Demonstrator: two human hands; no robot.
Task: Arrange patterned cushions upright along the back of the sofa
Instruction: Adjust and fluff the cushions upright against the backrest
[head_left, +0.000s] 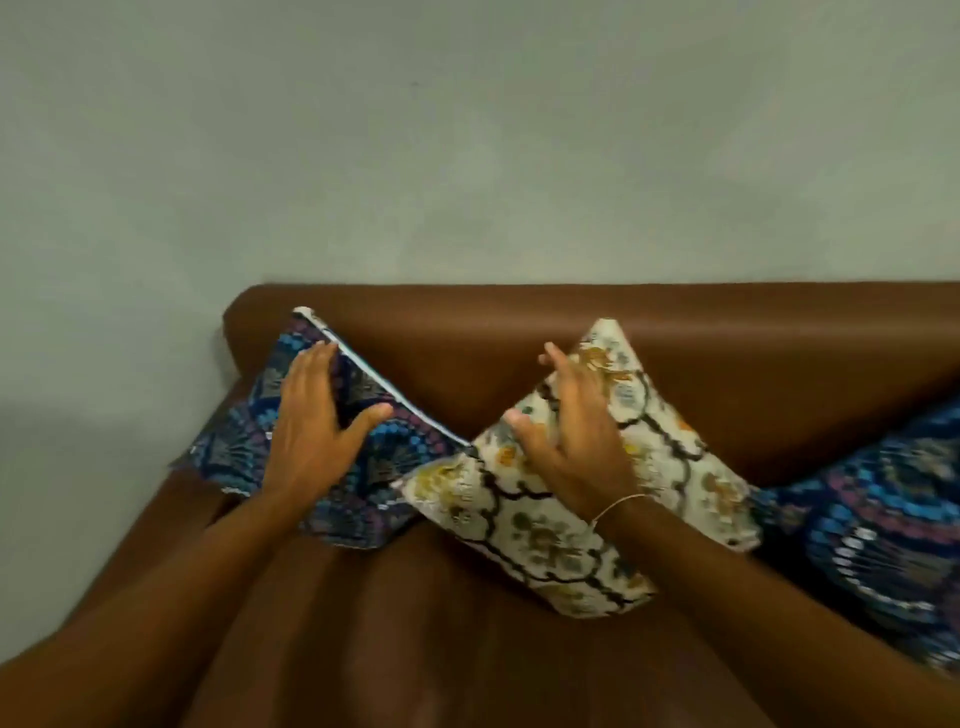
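A dark blue patterned cushion (395, 462) stands on one corner in the left corner of the brown leather sofa (519, 332), leaning on the backrest. My left hand (317, 421) lies flat on its face, fingers spread. A cream floral cushion (660, 467) stands tilted on one corner beside it, their corners touching. My right hand (576, 431) presses on the cream cushion's front, fingers apart; a thin bracelet is on that wrist. A second blue patterned cushion (883, 509) leans at the right edge, partly cut off.
The sofa's left armrest (208, 415) is just behind the blue cushion. A plain grey-green wall (467, 145) rises behind the backrest. Bare brown seat (441, 623) lies in front of the cushions between my forearms.
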